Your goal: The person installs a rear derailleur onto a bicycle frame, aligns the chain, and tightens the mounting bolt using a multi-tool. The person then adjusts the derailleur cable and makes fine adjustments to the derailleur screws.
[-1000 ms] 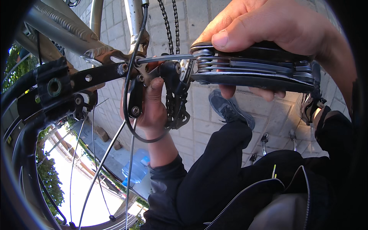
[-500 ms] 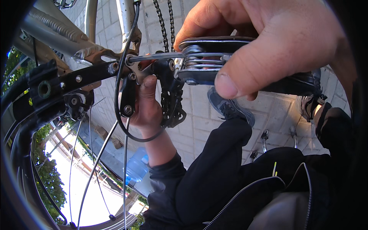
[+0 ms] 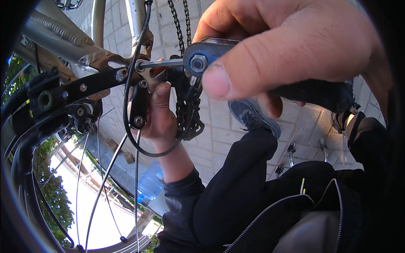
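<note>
My right hand [image 3: 287, 46] grips a folding multi-tool [image 3: 211, 52] with a black and blue body. Its extended hex key [image 3: 162, 63] reaches left, and the tip meets the bolt at the top of the rear derailleur [image 3: 152, 78], beside the bike frame's dropout. My left hand [image 3: 160, 114] is closed around the derailleur from below, thumb pressed up against its body; its other fingers are mostly hidden behind it. A black cable [image 3: 128, 101] loops in front of the derailleur and the left wrist. The chain [image 3: 177, 25] runs upward behind the tool.
The silver bike frame [image 3: 59, 31] and a black perforated bar [image 3: 95, 83] fill the upper left. Wheel spokes [image 3: 107, 170] cross the lower left. A clear blue bottle [image 3: 150, 181] lies beyond my left forearm. My shoe [image 3: 255, 118] stands on grey paving [image 3: 223, 139].
My right hand has rolled the multi-tool about its length, so its flat side and pivot bolt now face me. The hex key still meets the bolt. My left hand has hardly moved.
</note>
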The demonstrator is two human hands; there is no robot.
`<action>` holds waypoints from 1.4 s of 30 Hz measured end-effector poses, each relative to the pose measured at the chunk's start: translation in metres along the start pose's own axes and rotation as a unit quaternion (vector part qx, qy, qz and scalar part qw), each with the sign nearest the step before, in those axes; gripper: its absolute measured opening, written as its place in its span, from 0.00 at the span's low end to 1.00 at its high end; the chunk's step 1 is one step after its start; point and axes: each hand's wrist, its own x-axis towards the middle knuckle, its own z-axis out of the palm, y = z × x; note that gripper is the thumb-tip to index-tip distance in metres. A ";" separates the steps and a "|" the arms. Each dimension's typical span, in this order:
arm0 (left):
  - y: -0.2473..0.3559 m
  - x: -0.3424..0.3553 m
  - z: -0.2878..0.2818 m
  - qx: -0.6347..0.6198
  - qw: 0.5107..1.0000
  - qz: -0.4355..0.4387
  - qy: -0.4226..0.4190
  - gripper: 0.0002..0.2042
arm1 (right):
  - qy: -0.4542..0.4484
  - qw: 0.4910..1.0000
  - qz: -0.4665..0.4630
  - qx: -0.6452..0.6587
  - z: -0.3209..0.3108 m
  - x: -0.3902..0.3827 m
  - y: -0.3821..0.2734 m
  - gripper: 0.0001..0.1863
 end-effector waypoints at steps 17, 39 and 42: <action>-0.019 0.007 -0.015 -0.017 0.970 0.137 -0.199 0.16 | -0.014 0.999 0.042 0.016 0.001 0.014 -0.016 0.16; -0.025 0.012 -0.018 0.067 0.960 0.200 -0.187 0.18 | 0.016 0.995 -0.010 -0.096 0.002 0.010 -0.018 0.15; -0.026 0.006 -0.034 0.098 0.963 0.191 -0.162 0.19 | -0.056 0.998 0.031 -0.005 -0.006 0.026 -0.025 0.15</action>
